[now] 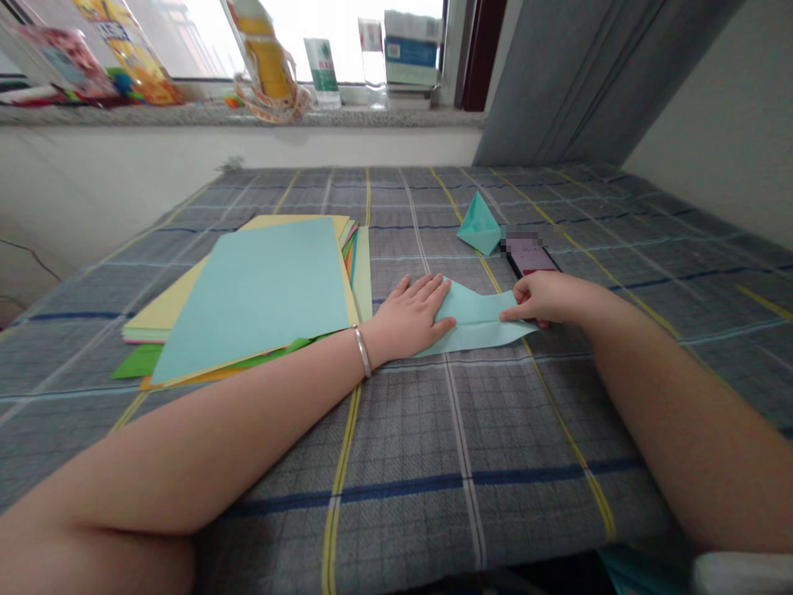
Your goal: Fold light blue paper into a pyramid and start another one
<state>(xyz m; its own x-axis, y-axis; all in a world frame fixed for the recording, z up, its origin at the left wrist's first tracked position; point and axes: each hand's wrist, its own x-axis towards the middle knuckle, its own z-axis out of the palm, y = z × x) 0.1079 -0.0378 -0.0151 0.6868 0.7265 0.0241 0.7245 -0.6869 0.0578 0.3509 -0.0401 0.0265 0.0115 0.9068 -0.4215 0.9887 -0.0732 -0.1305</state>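
Note:
A light blue sheet of paper (474,316) with fold creases lies on the plaid cloth in front of me. My left hand (416,316) rests flat on its left part, fingers stretched out, a silver bangle on the wrist. At the paper's right end my right hand (545,297) pinches the edge between thumb and bent fingers. Beyond the paper stands a folded turquoise paper shape (479,225), pointed at the top. A phone (529,252) with a lit, partly blurred screen lies beside it, just behind my right hand.
Left of my hands lies a stack of coloured paper, a light blue sheet (266,289) on top. The plaid cloth (409,446) covers the whole surface. On the windowsill (204,116) at the back stand a yellow bottle (263,54), a tube (322,73), boxes and snack bags. A grey curtain (576,74) hangs right.

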